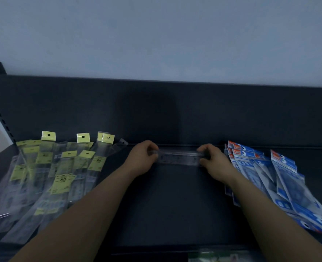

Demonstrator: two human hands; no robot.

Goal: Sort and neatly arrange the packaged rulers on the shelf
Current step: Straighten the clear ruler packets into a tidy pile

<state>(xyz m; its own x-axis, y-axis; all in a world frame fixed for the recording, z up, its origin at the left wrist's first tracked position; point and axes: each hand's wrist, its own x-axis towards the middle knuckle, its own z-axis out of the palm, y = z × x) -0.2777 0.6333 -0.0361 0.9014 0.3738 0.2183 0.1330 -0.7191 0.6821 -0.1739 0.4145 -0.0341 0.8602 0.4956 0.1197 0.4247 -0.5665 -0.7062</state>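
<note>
Left hand [142, 159], right hand [212, 161]: each grip pinches one end of clear ruler pack [179, 157] | near shelf [175, 205] back edge | keep level (parallel to edge), lower flat.

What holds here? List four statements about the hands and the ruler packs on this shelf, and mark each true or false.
1. The left hand and the right hand each pinch one end of the clear ruler. True.
2. The yellow-tagged packs lie at the right of the shelf. False: the yellow-tagged packs lie at its left.
3. The blue packs lie fanned at the right. True.
4. The clear ruler is held upright. False: it lies crosswise between the hands.
</note>
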